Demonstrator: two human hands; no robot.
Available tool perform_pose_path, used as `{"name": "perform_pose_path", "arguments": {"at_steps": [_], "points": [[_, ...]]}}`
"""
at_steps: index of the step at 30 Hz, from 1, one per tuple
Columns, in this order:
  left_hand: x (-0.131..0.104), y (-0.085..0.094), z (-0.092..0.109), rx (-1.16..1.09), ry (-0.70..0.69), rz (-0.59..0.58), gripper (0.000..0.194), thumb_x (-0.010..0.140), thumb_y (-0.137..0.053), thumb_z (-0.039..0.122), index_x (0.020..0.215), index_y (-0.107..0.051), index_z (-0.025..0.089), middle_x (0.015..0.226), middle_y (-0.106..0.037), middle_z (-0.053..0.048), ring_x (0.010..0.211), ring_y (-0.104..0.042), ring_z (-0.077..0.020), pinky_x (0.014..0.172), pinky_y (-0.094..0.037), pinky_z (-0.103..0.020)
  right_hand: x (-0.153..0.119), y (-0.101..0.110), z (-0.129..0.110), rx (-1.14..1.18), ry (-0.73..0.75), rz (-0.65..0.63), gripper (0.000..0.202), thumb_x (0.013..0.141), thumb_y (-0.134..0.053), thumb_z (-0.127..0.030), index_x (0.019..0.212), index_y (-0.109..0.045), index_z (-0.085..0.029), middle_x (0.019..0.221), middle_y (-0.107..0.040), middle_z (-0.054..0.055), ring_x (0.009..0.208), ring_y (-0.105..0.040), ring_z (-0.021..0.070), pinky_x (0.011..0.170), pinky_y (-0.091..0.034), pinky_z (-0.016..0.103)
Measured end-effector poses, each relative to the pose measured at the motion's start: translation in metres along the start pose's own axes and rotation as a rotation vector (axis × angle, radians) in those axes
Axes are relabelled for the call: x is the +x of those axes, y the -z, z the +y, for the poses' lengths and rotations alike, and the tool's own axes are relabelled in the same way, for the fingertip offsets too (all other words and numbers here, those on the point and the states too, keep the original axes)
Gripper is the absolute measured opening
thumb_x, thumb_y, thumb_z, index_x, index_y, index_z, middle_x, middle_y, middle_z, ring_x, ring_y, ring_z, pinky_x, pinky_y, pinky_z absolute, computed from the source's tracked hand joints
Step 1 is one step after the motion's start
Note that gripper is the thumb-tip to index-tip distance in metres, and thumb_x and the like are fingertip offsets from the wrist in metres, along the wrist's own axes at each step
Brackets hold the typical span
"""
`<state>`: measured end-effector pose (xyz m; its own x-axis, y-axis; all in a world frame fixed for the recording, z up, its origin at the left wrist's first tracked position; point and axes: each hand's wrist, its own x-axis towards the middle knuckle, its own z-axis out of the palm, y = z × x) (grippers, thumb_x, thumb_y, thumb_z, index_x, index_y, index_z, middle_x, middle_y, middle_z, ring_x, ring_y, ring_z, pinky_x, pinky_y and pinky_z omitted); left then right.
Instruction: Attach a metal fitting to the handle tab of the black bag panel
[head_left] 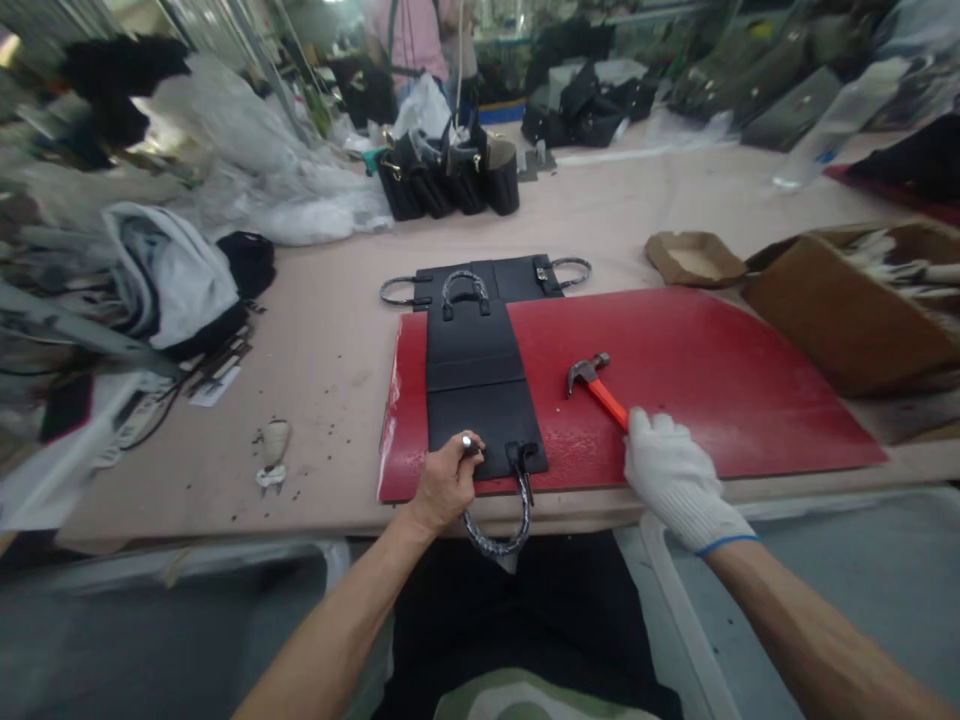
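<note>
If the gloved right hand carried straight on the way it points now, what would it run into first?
The right hand points up-left along the orange hammer handle it grips. Beyond the hammer head lies bare red mat, then probably the black leather panel, though depth is uncertain.

Just one head cam here, looking forward and down. Both hands sit close below it, table stretching beyond them.

Even, moderately bright overhead light fell on the worktop [322, 350], casting only soft shadows. The red mat [712, 380] showed faint glare. Edges from 9 to 12 o'clock were smeared and bent by wide-angle distortion; the background was unfocused.
</note>
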<state>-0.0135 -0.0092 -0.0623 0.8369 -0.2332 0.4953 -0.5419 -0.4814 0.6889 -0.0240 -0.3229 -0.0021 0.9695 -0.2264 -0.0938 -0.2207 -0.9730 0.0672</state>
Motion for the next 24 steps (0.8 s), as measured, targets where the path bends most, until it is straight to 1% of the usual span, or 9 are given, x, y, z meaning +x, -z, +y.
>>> {"name": "perform_pose_path", "arguments": {"at_steps": [3, 6, 9, 12, 14, 16, 19, 21, 24], "points": [[0.001, -0.002, 0.001, -0.008, 0.002, 0.011, 0.017, 0.097, -0.052, 0.014, 0.11, -0.061, 0.021, 0.095, -0.075, -0.005, 0.085, -0.075, -0.0186, 0.076, -0.06, -0.027, 0.005, 0.008, 0.002, 0.225, -0.068, -0.102, 0.036, 0.095, -0.039, -0.013, 0.124, -0.058, -0.003, 0.101, -0.061, 0.024, 0.087, -0.066, 0.0355, 0.073, -0.052, 0.045], [0.003, -0.004, 0.001, -0.013, -0.004, 0.013, 0.017, 0.096, -0.052, 0.014, 0.109, -0.061, 0.022, 0.092, -0.075, -0.005, 0.082, -0.075, -0.0192, 0.073, -0.061, -0.028, 0.003, 0.032, 0.002, 0.35, -0.063, -0.131, 0.031, 0.093, -0.038, -0.015, 0.115, -0.058, -0.007, 0.077, -0.059, 0.009, 0.068, -0.065, 0.0263, 0.063, -0.052, 0.036], [0.003, -0.005, 0.0, -0.015, -0.01, 0.01, 0.017, 0.096, -0.052, 0.015, 0.108, -0.061, 0.022, 0.092, -0.075, -0.005, 0.082, -0.076, -0.0197, 0.072, -0.061, -0.028, -0.018, 0.07, -0.01, 0.832, -0.011, -0.124, 0.028, 0.1, -0.036, -0.034, 0.113, -0.055, -0.018, 0.064, -0.046, -0.004, 0.048, -0.049, 0.0175, 0.045, -0.043, 0.027], [0.003, -0.006, -0.001, -0.005, -0.001, 0.018, 0.016, 0.096, -0.052, 0.016, 0.108, -0.061, 0.022, 0.094, -0.075, -0.006, 0.083, -0.076, -0.02, 0.073, -0.062, -0.029, -0.047, 0.104, -0.03, 1.305, 0.165, -0.052, 0.034, 0.101, -0.045, -0.054, 0.109, -0.057, -0.023, 0.066, -0.047, -0.005, 0.048, -0.047, 0.0155, 0.044, -0.043, 0.026], [0.002, -0.007, -0.002, -0.001, 0.003, 0.015, 0.017, 0.096, -0.052, 0.016, 0.108, -0.061, 0.022, 0.094, -0.076, -0.006, 0.083, -0.076, -0.0199, 0.074, -0.062, -0.029, -0.059, 0.113, -0.041, 1.183, 0.341, 0.042, 0.034, 0.103, -0.045, -0.053, 0.103, -0.06, -0.023, 0.066, -0.054, -0.002, 0.052, -0.052, 0.0166, 0.048, -0.043, 0.027], [0.002, -0.008, -0.003, 0.004, 0.01, 0.014, 0.017, 0.095, -0.052, 0.016, 0.107, -0.062, 0.022, 0.091, -0.075, -0.005, 0.081, -0.075, -0.0199, 0.072, -0.061, -0.028, -0.063, 0.111, -0.048, 0.877, 0.48, 0.099, 0.032, 0.102, -0.043, -0.048, 0.093, -0.061, -0.023, 0.066, -0.059, 0.001, 0.052, -0.055, 0.0184, 0.049, -0.037, 0.029], [0.001, -0.009, -0.003, 0.014, 0.026, 0.026, 0.018, 0.094, -0.052, 0.015, 0.106, -0.063, 0.023, 0.089, -0.075, -0.005, 0.078, -0.075, -0.0198, 0.068, -0.06, -0.027, -0.06, 0.111, -0.05, 0.516, 0.553, 0.101, 0.027, 0.097, -0.045, -0.041, 0.079, -0.057, -0.024, 0.064, -0.062, 0.004, 0.05, -0.056, 0.0217, 0.049, -0.028, 0.031], [0.001, -0.009, -0.003, 0.011, 0.016, 0.029, 0.018, 0.095, -0.051, 0.016, 0.107, -0.063, 0.022, 0.091, -0.075, -0.005, 0.08, -0.075, -0.0199, 0.07, -0.06, -0.028, -0.059, 0.123, -0.05, 0.525, 0.546, 0.141, 0.027, 0.098, -0.047, -0.042, 0.077, -0.054, -0.026, 0.061, -0.06, 0.003, 0.048, -0.055, 0.0216, 0.048, -0.028, 0.032], [0.001, -0.008, -0.004, 0.011, -0.006, 0.029, 0.017, 0.096, -0.052, 0.017, 0.108, -0.062, 0.022, 0.094, -0.075, -0.005, 0.084, -0.075, -0.0202, 0.074, -0.061, -0.029, -0.064, 0.145, -0.053, 0.878, 0.436, 0.274, 0.027, 0.104, -0.043, -0.05, 0.096, -0.058, -0.029, 0.066, -0.06, 0.001, 0.05, -0.055, 0.0212, 0.049, -0.036, 0.033]]}}
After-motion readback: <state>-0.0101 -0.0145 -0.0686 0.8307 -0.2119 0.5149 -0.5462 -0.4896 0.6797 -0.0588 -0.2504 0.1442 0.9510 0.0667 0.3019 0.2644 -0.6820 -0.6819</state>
